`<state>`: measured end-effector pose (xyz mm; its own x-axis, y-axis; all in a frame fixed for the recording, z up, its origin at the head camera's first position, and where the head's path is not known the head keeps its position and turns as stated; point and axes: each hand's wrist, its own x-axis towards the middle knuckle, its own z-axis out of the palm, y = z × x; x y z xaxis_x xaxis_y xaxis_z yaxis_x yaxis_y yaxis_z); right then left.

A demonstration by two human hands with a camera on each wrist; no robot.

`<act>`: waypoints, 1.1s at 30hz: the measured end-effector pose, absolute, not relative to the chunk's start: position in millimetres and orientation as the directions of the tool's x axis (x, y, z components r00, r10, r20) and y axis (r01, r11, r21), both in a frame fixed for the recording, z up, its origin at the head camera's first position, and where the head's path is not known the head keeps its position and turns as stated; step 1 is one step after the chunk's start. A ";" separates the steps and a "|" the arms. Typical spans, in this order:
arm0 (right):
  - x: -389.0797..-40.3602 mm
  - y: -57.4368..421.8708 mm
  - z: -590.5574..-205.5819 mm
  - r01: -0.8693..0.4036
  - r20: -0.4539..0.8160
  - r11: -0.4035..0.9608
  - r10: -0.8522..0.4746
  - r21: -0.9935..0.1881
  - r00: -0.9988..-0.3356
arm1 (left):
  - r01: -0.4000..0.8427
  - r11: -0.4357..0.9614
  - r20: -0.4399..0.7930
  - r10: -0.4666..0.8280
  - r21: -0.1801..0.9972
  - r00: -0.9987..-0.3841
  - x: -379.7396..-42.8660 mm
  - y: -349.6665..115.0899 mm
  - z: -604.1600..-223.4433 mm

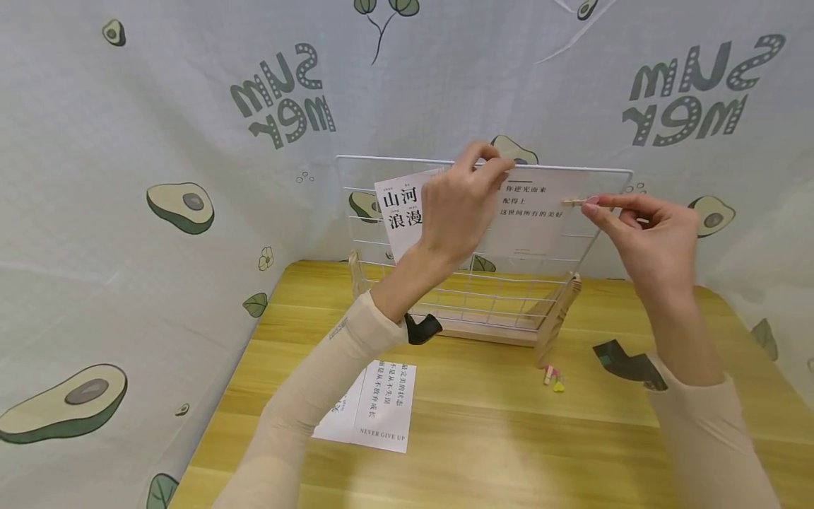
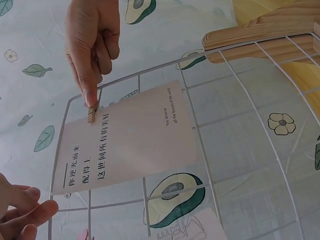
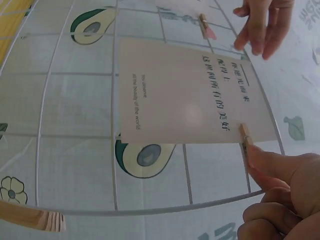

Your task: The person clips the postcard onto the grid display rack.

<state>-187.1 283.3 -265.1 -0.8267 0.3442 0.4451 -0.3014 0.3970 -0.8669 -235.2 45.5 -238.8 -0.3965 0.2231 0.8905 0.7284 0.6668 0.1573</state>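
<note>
A white card (image 1: 528, 233) with printed Chinese text lies against a white wire grid (image 1: 445, 277) standing on wooden feet. My right hand (image 1: 658, 237) pinches a small wooden clothespin (image 3: 245, 134) between thumb and forefinger. The clothespin's jaws are over the card's right edge, near its top. At the grid's top bar, beside the card's upper left corner, is my left hand (image 1: 461, 201); its fingers (image 3: 257, 45) look loosely bent, touching or nearly touching the bar. Left of it, a tilted card (image 1: 400, 212) with large characters hangs on the grid, partly hidden by that hand.
Several printed cards (image 1: 384, 406) lie on the wooden table (image 1: 496, 431) near the left forearm. A few small colourful clothespins (image 1: 550, 378) sit by the grid's right foot. Behind the grid hangs an avocado-print cloth (image 1: 191, 106). Another wooden clothespin (image 3: 204, 22) is on the grid.
</note>
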 end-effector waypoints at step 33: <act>-200.0 178.0 -277.6 -0.644 0.835 0.617 0.038 -0.452 -0.549 | 0.568 0.373 0.600 0.038 0.733 -0.799 -210.4 -73.6 -367.9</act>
